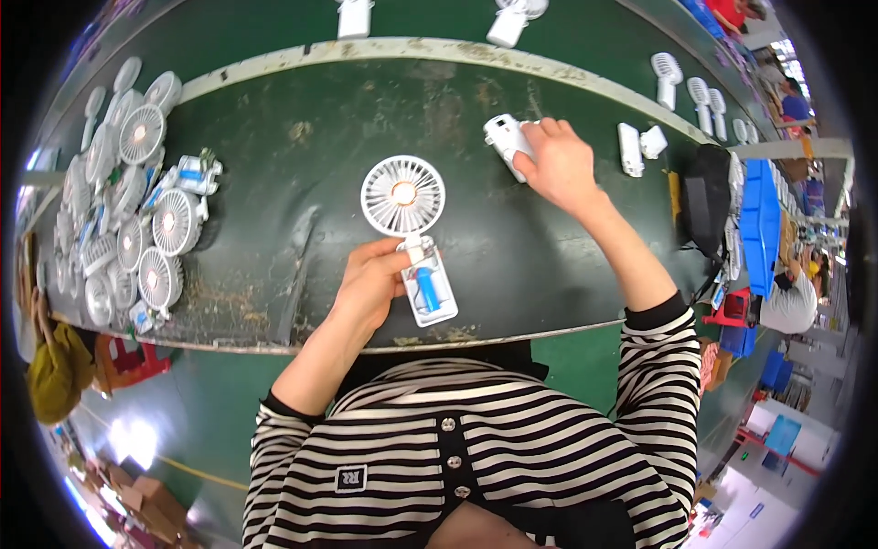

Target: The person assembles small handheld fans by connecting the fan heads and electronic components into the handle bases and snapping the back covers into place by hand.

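My left hand (368, 279) is closed on a white handheld fan (403, 195) near its neck, the round grille pointing away from me. The fan's handle is uncovered, and a blue cylindrical battery (427, 289) shows inside it. Farther off to the right, my right hand (560, 163) grips a white handle cover (506, 137) by its near end, fingers over its right side. The cover is tilted and apart from the fan. It cannot be seen whether the cover touches the table.
A heap of white fans (137, 201) covers the table's left end. Two white handle pieces (631, 150) lie at the right, near a black bag (706, 197). Finished-looking fans (667, 80) stand beyond the pale strip (439, 50). A blue bin (761, 224) is past the right edge.
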